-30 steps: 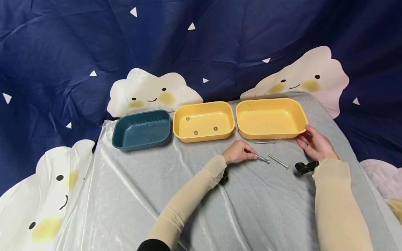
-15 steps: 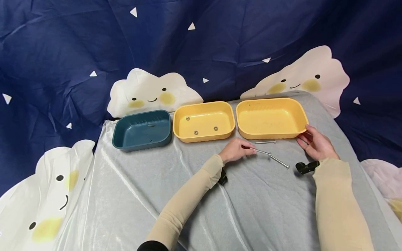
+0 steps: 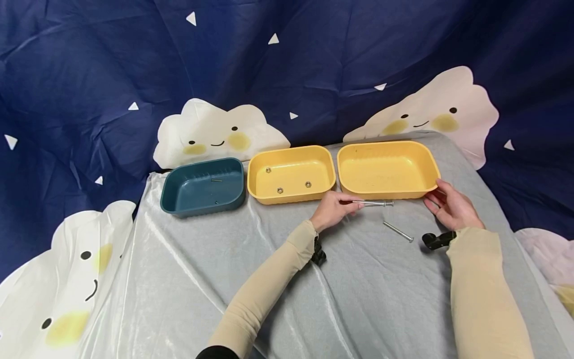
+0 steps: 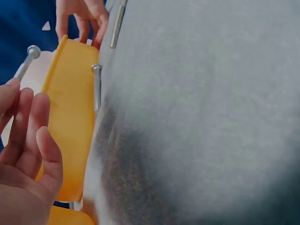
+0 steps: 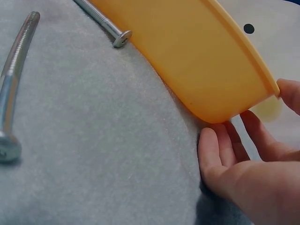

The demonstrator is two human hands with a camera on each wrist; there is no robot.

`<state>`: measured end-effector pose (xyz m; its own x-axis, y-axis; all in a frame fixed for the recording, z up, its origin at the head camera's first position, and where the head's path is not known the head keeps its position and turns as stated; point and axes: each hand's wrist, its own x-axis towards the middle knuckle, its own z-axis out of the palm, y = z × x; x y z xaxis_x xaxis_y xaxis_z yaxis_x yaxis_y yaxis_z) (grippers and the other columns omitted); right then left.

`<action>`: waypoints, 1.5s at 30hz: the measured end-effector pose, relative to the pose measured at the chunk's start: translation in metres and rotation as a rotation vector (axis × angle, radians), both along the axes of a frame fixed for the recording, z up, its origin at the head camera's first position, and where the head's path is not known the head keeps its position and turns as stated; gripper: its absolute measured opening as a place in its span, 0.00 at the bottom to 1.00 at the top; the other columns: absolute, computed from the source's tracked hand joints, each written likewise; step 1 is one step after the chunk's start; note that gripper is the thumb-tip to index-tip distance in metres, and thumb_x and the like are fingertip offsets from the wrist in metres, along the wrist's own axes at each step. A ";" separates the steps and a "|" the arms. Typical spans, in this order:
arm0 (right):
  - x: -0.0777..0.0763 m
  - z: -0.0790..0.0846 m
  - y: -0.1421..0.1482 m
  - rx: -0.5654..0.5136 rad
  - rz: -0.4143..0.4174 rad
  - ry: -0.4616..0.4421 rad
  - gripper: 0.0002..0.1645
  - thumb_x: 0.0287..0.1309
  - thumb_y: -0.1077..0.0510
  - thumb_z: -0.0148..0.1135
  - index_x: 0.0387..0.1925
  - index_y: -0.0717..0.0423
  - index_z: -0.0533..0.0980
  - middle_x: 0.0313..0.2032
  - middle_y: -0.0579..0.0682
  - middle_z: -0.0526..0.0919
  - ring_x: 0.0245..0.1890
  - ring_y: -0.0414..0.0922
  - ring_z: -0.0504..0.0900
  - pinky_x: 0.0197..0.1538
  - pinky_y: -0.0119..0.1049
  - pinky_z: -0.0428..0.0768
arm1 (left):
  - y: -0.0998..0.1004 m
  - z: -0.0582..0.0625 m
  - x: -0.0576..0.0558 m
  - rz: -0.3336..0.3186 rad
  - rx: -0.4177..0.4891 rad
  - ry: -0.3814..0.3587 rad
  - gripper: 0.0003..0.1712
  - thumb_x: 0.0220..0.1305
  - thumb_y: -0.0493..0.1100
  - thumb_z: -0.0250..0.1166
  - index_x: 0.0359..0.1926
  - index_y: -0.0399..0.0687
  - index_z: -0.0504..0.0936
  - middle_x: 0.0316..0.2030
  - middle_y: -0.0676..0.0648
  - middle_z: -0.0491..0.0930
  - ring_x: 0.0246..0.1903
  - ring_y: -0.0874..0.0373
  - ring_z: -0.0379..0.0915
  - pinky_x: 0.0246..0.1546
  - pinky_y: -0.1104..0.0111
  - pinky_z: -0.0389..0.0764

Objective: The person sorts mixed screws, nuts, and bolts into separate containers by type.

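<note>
Between thumb and fingertips, my left hand [image 3: 333, 209] pinches a long silver bolt [image 4: 26, 65], its head pointing away from the palm. That bolt is raised in front of the right yellow bin [image 3: 387, 172]. One similar bolt [image 5: 105, 23] lies along the front wall of this bin, overlapped by the held one in the head view. A further bolt [image 3: 398, 232] lies slantwise on the grey cloth, nearer the front. At the bin's right front corner, my right hand [image 3: 455, 207] grips the edge, with a finger at the rim and others against the lower wall.
Left of that bin stands a second yellow bin [image 3: 291, 195] with three nuts [image 3: 308, 184] in it. A dark teal bin [image 3: 179, 192] at the left holds small screws [image 3: 216, 180]. Grey cloth [image 3: 381, 299] covers the table; a blue curtain [image 3: 314, 60] hangs behind.
The bolt in my left hand has come off the front of the cloth, turned level and moved back toward the right bin. My right hand stays at the corner.
</note>
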<state>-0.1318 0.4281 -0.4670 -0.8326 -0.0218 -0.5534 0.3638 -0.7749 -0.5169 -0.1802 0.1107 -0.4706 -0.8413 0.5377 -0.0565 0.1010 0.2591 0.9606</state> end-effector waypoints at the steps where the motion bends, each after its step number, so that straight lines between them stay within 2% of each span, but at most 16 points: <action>1: 0.000 0.000 0.000 0.000 0.002 0.002 0.15 0.66 0.55 0.58 0.54 0.43 0.74 0.43 0.45 0.83 0.60 0.35 0.70 0.74 0.31 0.55 | 0.000 0.000 0.000 0.007 0.004 -0.008 0.11 0.60 0.45 0.69 0.43 0.47 0.88 0.32 0.38 0.86 0.33 0.45 0.82 0.21 0.77 0.70; 6: 0.001 0.000 0.000 0.001 0.000 -0.004 0.16 0.66 0.54 0.59 0.54 0.42 0.74 0.43 0.44 0.83 0.61 0.34 0.69 0.74 0.31 0.54 | 0.000 0.001 0.000 0.036 0.014 -0.022 0.13 0.60 0.47 0.69 0.44 0.47 0.88 0.32 0.38 0.86 0.34 0.43 0.82 0.20 0.76 0.69; 12: 0.001 -0.001 -0.001 0.012 -0.024 -0.033 0.17 0.64 0.54 0.61 0.53 0.42 0.74 0.42 0.43 0.83 0.64 0.33 0.66 0.75 0.31 0.50 | 0.005 0.001 0.001 0.110 0.058 -0.010 0.11 0.60 0.44 0.69 0.42 0.46 0.88 0.32 0.37 0.86 0.33 0.43 0.83 0.19 0.76 0.70; 19: 0.002 -0.003 -0.002 0.008 -0.026 -0.040 0.16 0.63 0.54 0.62 0.52 0.41 0.74 0.43 0.43 0.83 0.66 0.33 0.63 0.75 0.32 0.51 | 0.009 0.000 0.002 0.219 0.058 -0.021 0.09 0.60 0.45 0.69 0.42 0.50 0.88 0.33 0.44 0.87 0.26 0.57 0.82 0.17 0.75 0.73; 21: 0.002 -0.003 -0.001 0.006 -0.027 -0.036 0.16 0.63 0.54 0.62 0.52 0.41 0.75 0.43 0.43 0.83 0.66 0.33 0.62 0.74 0.32 0.54 | 0.009 0.000 0.001 0.237 0.053 -0.004 0.09 0.61 0.44 0.68 0.42 0.50 0.88 0.32 0.45 0.86 0.26 0.55 0.82 0.17 0.75 0.73; 27: 0.002 -0.003 0.000 0.013 -0.014 -0.014 0.16 0.64 0.55 0.61 0.53 0.42 0.75 0.43 0.43 0.84 0.63 0.33 0.68 0.65 0.31 0.70 | 0.011 0.001 0.000 0.264 0.047 0.036 0.08 0.62 0.44 0.67 0.41 0.48 0.88 0.30 0.37 0.85 0.29 0.42 0.82 0.15 0.75 0.70; 33: 0.002 -0.003 0.000 0.008 -0.015 -0.014 0.15 0.64 0.55 0.61 0.52 0.43 0.75 0.42 0.44 0.84 0.57 0.35 0.74 0.65 0.32 0.69 | 0.014 0.002 -0.002 0.304 0.026 0.080 0.08 0.62 0.44 0.68 0.40 0.48 0.88 0.28 0.38 0.85 0.23 0.51 0.80 0.14 0.75 0.71; 37: 0.002 -0.002 0.000 0.009 -0.016 -0.011 0.15 0.64 0.55 0.60 0.53 0.43 0.75 0.43 0.44 0.84 0.55 0.35 0.75 0.67 0.32 0.68 | 0.015 0.002 -0.002 0.318 -0.017 0.126 0.08 0.62 0.44 0.68 0.39 0.49 0.88 0.27 0.44 0.85 0.22 0.55 0.80 0.15 0.77 0.70; 40: 0.002 -0.001 0.000 0.019 -0.014 -0.011 0.16 0.64 0.55 0.60 0.53 0.43 0.75 0.43 0.43 0.84 0.59 0.34 0.71 0.68 0.31 0.65 | 0.017 0.001 -0.003 0.328 -0.043 0.135 0.07 0.62 0.44 0.68 0.39 0.49 0.89 0.25 0.50 0.85 0.21 0.57 0.80 0.16 0.78 0.70; 45: 0.001 0.001 -0.001 0.027 -0.015 -0.018 0.16 0.64 0.54 0.60 0.54 0.41 0.74 0.44 0.42 0.83 0.67 0.33 0.62 0.72 0.31 0.59 | 0.019 0.001 -0.003 0.339 -0.066 0.155 0.07 0.62 0.45 0.68 0.38 0.49 0.89 0.25 0.49 0.85 0.17 0.68 0.74 0.16 0.78 0.69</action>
